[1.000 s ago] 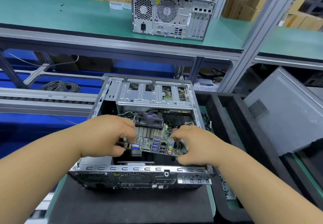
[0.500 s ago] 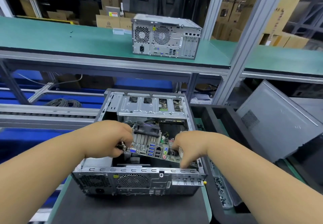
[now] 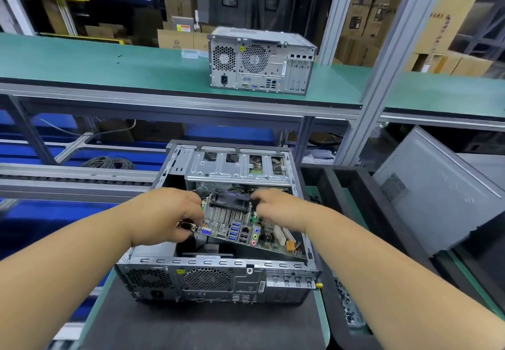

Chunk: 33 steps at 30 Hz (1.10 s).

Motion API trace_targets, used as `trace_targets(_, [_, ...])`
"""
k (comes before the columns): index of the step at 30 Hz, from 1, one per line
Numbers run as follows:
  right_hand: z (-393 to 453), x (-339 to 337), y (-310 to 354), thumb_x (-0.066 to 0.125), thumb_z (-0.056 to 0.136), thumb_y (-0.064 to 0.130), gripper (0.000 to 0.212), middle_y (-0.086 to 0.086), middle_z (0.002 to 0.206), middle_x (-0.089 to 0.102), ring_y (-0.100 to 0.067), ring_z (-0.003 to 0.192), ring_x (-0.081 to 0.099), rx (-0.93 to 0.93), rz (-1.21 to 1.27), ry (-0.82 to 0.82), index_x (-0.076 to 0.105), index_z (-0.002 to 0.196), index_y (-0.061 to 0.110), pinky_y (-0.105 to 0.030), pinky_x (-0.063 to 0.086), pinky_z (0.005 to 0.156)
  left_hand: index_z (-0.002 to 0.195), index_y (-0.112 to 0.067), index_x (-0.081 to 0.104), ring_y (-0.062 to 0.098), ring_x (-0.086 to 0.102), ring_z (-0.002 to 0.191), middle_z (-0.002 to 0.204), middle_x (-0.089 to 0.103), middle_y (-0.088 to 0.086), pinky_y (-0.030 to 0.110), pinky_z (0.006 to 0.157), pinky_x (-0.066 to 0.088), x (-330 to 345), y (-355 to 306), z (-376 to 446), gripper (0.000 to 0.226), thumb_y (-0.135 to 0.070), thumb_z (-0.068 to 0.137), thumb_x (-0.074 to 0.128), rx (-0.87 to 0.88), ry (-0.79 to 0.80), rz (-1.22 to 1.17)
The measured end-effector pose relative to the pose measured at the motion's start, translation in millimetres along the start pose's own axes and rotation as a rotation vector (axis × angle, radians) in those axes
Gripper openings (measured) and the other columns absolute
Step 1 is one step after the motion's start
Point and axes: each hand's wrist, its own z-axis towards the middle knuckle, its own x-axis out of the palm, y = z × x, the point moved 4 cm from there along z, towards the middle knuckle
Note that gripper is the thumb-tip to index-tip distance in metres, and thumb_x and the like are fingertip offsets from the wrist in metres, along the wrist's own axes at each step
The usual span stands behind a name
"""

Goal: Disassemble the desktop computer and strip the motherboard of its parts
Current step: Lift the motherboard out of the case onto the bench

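An open grey desktop case (image 3: 218, 276) lies on its side on a dark mat. Inside it the motherboard (image 3: 240, 233) is tilted, its left end raised, blue and coloured ports facing me. A black CPU fan (image 3: 231, 198) on a finned heatsink sits on top of the board. My left hand (image 3: 166, 215) grips the board's left edge by the port block. My right hand (image 3: 278, 207) holds the right side of the fan with curled fingers. The drive cage (image 3: 237, 169) spans the case's far end.
A second closed computer (image 3: 259, 61) stands on the green upper shelf. A grey side panel (image 3: 437, 185) leans at the right. A black tray (image 3: 347, 306) with small screws lies right of the case. Coiled cable (image 3: 109, 162) rests on the conveyor at left.
The board's left end has come up higher out of the case. My right hand moved from the board's right edge up to the fan. The camera tilted upward.
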Motion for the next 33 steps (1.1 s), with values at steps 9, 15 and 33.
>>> trace_targets(9, [50.7, 25.7, -7.2, 0.072, 0.062, 0.070, 0.092, 0.003, 0.136, 0.053, -0.019, 0.117, 0.052, 0.098, 0.446, -0.021, 0.049, 0.139, 0.026, -0.036, 0.040, 0.096, 0.109, -0.037, 0.066, -0.004, 0.042, 0.079, 0.104, 0.056, -0.020, 0.008, 0.063, 0.025, 2.6, -2.4, -5.9, 0.023, -0.035, 0.086, 0.063, -0.033, -0.046, -0.026])
trace_targets(15, [59.8, 26.0, -12.3, 0.075, 0.048, 0.076, 0.104, 0.000, 0.135, 0.055, -0.019, 0.118, 0.050, 0.105, 0.638, -0.093, 0.056, 0.134, 0.020, -0.042, 0.036, 0.106, 0.109, -0.038, 0.068, -0.004, 0.052, 0.089, 0.108, 0.060, -0.021, 0.013, 0.071, 0.034, -13.0, 6.6, -3.4, 0.022, -0.038, 0.088, 0.065, -0.072, -0.136, -0.009])
trace_targets(33, [43.4, 28.6, 0.3, 0.073, 0.079, 0.048, 0.042, 0.003, 0.086, 0.074, -0.016, 0.085, 0.066, 0.101, 0.646, 0.225, 0.072, 0.104, 0.014, -0.034, 0.050, 0.086, 0.106, -0.036, 0.071, -0.002, 0.057, 0.092, 0.102, 0.060, -0.024, 0.019, 0.078, 0.048, -25.1, -12.1, -31.9, 0.019, -0.030, 0.088, 0.068, -0.205, -0.263, -0.131])
